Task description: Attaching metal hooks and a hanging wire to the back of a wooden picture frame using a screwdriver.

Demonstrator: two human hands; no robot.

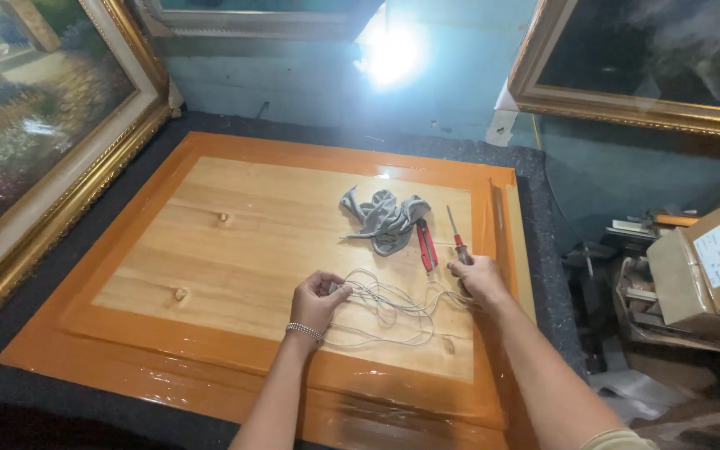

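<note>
Wire: a loose tangle of thin whitish wire (381, 308) lies on the pale wooden backing board (277, 242), at about 5 o'clock from the board's middle, strung between both hands.
Left hand: the left hand (318, 302) sits at the 9 o'clock end of the tangle, fingers curled in narrow and pinching a bunch of strands; a beaded bracelet (303, 332) circles the wrist.
Right hand: the right hand (478, 277) rests at the 3 o'clock end, by the orange frame (210, 350) edge, fingers closed over the strands there.
How it handles: the wire looks light and springy, limp enough to sag yet likely to kink and snag on its own loops; it seems slick, so a firm pinch suits better than an open palm.
Where to grip: best taken near a free end or at the gathered bundle, not mid-loop, where pulling would probably tighten the knotting.
Nearby: at 12 o'clock from the wire lie a crumpled grey cloth (385, 218), red-handled pliers (426, 244) and a red-handled screwdriver (457, 240), all close together on the board.
Surroundings: gilt-framed paintings (35, 125) lean at 10 o'clock; cardboard boxes (710, 267) stand at 3 o'clock.
</note>
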